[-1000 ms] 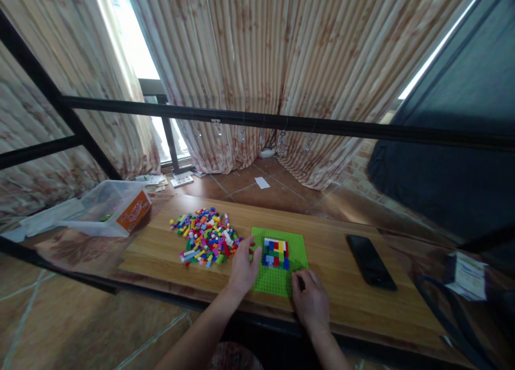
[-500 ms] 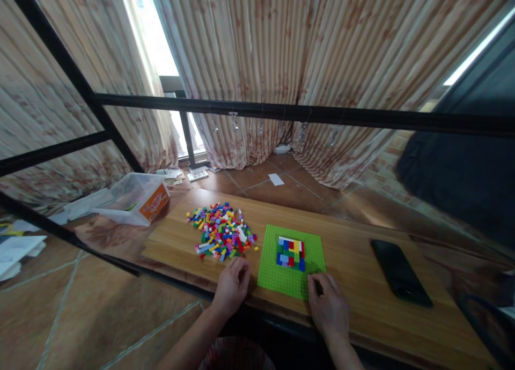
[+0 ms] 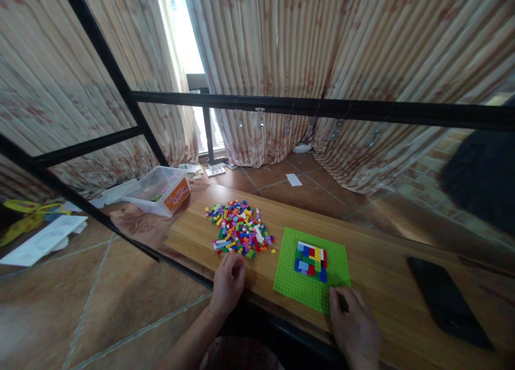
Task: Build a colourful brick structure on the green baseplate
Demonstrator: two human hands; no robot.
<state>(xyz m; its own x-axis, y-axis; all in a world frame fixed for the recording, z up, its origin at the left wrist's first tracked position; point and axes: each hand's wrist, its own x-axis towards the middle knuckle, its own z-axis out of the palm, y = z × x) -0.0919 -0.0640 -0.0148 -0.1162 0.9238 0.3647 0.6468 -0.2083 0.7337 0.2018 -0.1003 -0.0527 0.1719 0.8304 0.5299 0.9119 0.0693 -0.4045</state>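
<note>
My left hand (image 3: 228, 285) is closed in a loose curl at the table's front edge, just below a heap of small coloured toy bricks (image 3: 240, 228). Whatever its fingertips may hold is hidden. A bright green baseplate (image 3: 285, 273) lies to the right of the heap. Near its middle, a roughly square patch of joined bricks (image 3: 311, 260) in red, blue, yellow, white and green is fixed on the studs. At the baseplate's lower right corner rests my right hand (image 3: 354, 319), thumb and fingers pinched together. I cannot make out anything between them.
A black phone (image 3: 448, 303) lies on the wooden table (image 3: 370, 263) at the right. Beyond the table's left end stands a clear plastic box (image 3: 161, 192) with an orange label. A black metal rail (image 3: 281, 103) crosses above the table's far side, before striped curtains (image 3: 257, 48).
The view has turned left, so the table and everything on it sit further right. Both hands keep nearly the same closed pose; my left hand is slightly further from the baseplate.
</note>
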